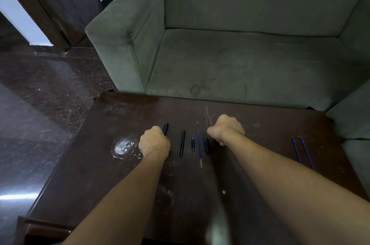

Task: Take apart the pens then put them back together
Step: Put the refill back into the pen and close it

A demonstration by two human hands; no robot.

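Note:
Pen parts lie in a row on the dark wooden table (pixel 250 164): a long black barrel (pixel 182 143), a short blue tip piece (pixel 193 144), a thin blue refill (pixel 199 147) and a dark cap (pixel 206 145). My left hand (pixel 154 141) is closed around a dark pen piece (pixel 165 128) whose end sticks out past the fingers. To the right of the row, my right hand (pixel 227 127) is curled into a fist just beyond the cap; whether anything is inside it is hidden. Two blue refills (pixel 303 152) lie apart at the table's right.
A grey-green sofa (pixel 240 54) stands right behind the table's far edge, with another cushion at the right. A white scuffed patch (pixel 124 147) marks the table left of my left hand. Dark polished floor (pixel 40 104) lies to the left.

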